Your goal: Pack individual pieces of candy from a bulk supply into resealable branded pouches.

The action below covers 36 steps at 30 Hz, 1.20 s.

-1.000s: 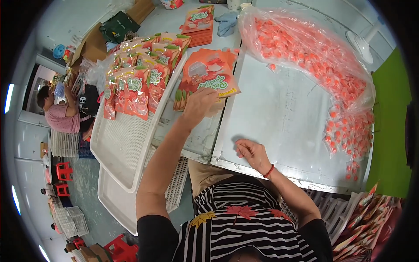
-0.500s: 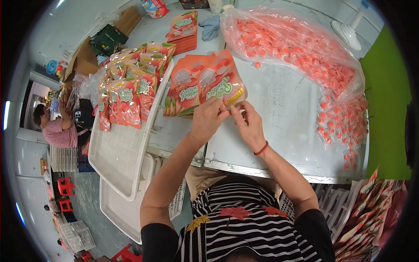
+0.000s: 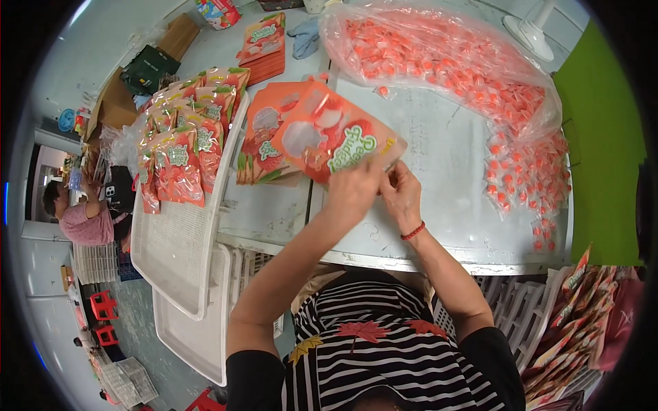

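Note:
A flat red-orange candy pouch [image 3: 317,131] is tilted over the table, its near edge pinched in my left hand [image 3: 356,192]. At the pouch's right corner my right hand [image 3: 403,195] closes its fingertips on the edge, close beside the left. Both hands' fingertips are partly hidden. Under and left of this pouch lies a pile of similar flat pouches [image 3: 262,116]. Filled pouches [image 3: 179,154] crowd the far end of a white mesh tray [image 3: 171,240] on the left.
A large clear bag of small wrapped red candies [image 3: 445,61] spans the back right, with loose candies [image 3: 524,171] spilling out. Another flat pouch stack [image 3: 266,65] and a blue cloth [image 3: 303,38] sit at the back. A person [image 3: 86,216] sits far left.
The pouch in my hands has come apart from the pile and swung right, turning its printed front more toward me. My left hand moved slightly right. The whole view shifted a little.

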Available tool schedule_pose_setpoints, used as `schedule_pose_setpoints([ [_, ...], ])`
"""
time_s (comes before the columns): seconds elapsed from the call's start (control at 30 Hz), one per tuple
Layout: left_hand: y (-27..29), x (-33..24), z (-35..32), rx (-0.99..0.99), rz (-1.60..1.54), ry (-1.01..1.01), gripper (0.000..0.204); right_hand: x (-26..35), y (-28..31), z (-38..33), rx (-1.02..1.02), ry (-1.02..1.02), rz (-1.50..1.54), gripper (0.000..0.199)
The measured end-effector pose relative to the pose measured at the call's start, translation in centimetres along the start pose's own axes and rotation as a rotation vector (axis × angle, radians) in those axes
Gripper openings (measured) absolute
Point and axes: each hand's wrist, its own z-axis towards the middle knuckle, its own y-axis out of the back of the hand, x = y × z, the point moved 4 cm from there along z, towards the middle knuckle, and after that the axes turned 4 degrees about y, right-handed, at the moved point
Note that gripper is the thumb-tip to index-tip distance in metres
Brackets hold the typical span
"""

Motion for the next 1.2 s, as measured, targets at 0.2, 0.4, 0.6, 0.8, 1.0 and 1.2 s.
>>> schedule_pose_setpoints([
  [0.2, -2.2, -0.4, -0.1, -0.068, -0.153, -0.049, 0.024, -1.5, 3.4, 0.8, -0.137, 0.033, -0.114, 0.021],
  [0.4, -1.5, 0.2, 1.9, 0.074, -0.023, 0.06, 0.025, 3.7, 3.8, -0.7, -0.191, 0.269, -0.515, 0.026],
  [0.6, -3.3, -1.7, 0.2, 0.035, -0.074, -0.139, 0.031, -0.6, 3.5, 0.0, 0.434, -0.241, -0.154, 0.017],
  [0.8, -3.5, -4.5, -1.3, -0.033, -0.182, -0.221, 0.041, 0.5, 4.2, 0.3, 0.116, -0.6, 0.857, 0.025],
  [1.0, -2.2, -6.3, -1.8, -0.062, -0.308, -0.256, 0.065, 0.6, 3.8, -0.4, 0.441, -0.599, 1.398, 0.03],
  [1.2, 0.4, -4.9, -0.7, 0.086, -0.367, -0.4, 0.105, 2.3, 4.8, -1.1, 0.427, -0.751, 1.038, 0.038],
])
